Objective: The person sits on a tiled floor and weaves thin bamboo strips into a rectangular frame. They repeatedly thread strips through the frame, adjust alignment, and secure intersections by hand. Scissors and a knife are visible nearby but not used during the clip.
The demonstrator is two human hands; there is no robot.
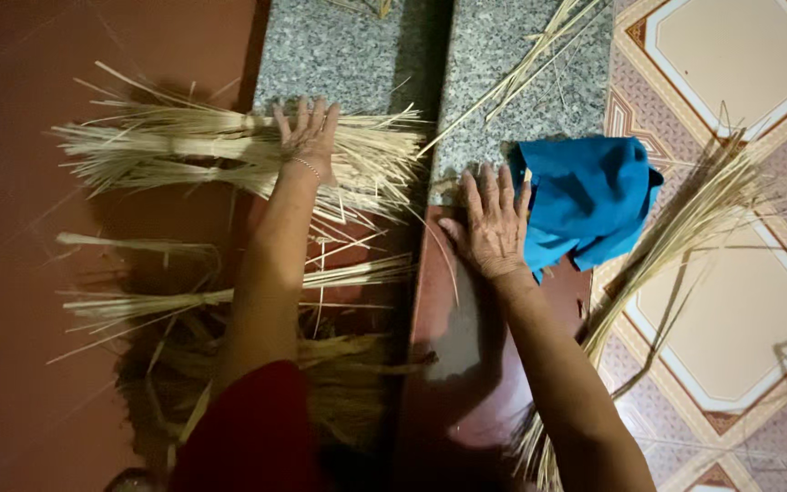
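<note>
My left hand [307,132] presses flat on a tied bundle of pale dry straw [184,150] that lies across the red-brown floor and the grey granite step. A thin bracelet sits on that wrist. My right hand [494,223] rests palm down with fingers spread on the red-brown step edge, its fingers touching the granite, right beside a crumpled blue cloth [589,200]. Neither hand holds anything. Two more straw bundles [138,305] lie nearer to me on the left, under my left arm.
A grey granite slab [348,55] with a dark gap runs across the top. Loose straw stalks [539,55] lie on it. A long sheaf of straw [676,237] slants over the patterned tiled floor [740,319] at the right.
</note>
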